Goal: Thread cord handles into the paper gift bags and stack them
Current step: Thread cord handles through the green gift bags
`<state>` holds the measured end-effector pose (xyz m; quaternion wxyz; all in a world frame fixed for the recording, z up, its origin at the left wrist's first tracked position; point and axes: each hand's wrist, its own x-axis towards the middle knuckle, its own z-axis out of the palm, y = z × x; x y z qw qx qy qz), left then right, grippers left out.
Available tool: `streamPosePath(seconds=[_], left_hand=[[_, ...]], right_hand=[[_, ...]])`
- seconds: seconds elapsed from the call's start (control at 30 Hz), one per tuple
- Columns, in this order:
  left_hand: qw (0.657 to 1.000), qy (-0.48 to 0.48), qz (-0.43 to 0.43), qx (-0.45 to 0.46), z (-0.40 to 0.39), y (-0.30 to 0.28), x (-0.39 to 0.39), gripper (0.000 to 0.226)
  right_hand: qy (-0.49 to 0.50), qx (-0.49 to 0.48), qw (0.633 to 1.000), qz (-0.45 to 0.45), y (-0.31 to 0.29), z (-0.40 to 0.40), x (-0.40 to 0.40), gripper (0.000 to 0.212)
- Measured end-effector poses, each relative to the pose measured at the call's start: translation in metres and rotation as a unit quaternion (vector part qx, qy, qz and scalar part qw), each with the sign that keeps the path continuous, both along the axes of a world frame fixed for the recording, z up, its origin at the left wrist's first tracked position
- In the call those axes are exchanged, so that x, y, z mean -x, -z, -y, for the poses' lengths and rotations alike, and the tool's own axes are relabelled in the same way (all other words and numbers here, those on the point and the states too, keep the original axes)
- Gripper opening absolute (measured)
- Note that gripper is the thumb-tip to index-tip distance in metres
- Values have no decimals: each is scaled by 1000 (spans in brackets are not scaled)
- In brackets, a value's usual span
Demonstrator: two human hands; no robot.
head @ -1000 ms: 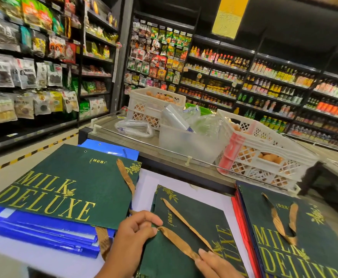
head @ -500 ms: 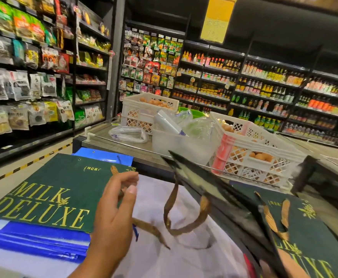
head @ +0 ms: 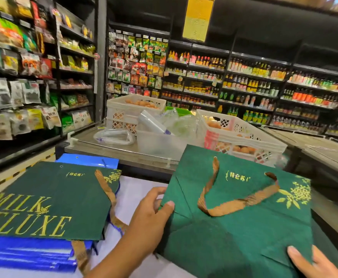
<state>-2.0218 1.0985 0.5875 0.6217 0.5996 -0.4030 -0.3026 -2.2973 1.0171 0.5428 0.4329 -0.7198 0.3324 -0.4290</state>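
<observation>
Behind the work spot there's a metal counter (head: pixel 104 146) with two white lattice crates (head: pixel 242 137) of eggs (head: pixel 244 150), a clear plastic tub (head: pixel 160 142), plus packed shop shelves (head: pixel 244 81) all around.

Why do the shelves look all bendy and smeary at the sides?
In the head view, the wide-angle lens bows the snack shelves and the bottle shelves outward. The edges are smeared with motion blur. The green bag, gripped by the left hand and the right hand, is sharper, and glare streaks the blue bags.
</observation>
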Motion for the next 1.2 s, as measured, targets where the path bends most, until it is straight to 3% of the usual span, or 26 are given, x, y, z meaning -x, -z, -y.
streamPosePath(seconds=[0.03,0.1,0.13,0.2,0.3,0.4,0.5,0.63,0.8,1.0,1.2], left_hand=[[1000,7,9,-6,4,-1,5,16],[1000,8,15,-10,10,-1,14,9],[1000,11,18,-8,13,-1,19,8],[1000,22,7,0,18,1,27,13],[999,38,-3,-1,26,8,39,13],[999,51,-2,-4,36,14,54,8],[998,66,14,-10,58,19,68,9],[995,75,56,-34,98,24,86,12],[985,75,117,-101,137,48,104,26],[984,55,120,-122,146,60,116,24],[963,52,249,-93,153,52,125,28]], right_hand=[[65,-53,994,64,14,36,14,87],[157,-90,980,81,1,19,8,41],[133,-36,989,60,-6,31,37,25],[170,-37,985,-8,-25,45,58,28],[204,-117,972,24,-46,35,63,18],[248,-67,967,-3,-28,50,83,7],[323,-49,944,-43,-29,59,97,28],[390,-7,904,-175,-35,97,117,33],[371,-13,877,-304,-22,128,118,52],[374,-3,866,-333,-20,138,121,50],[405,22,844,-350,-19,155,144,42]])
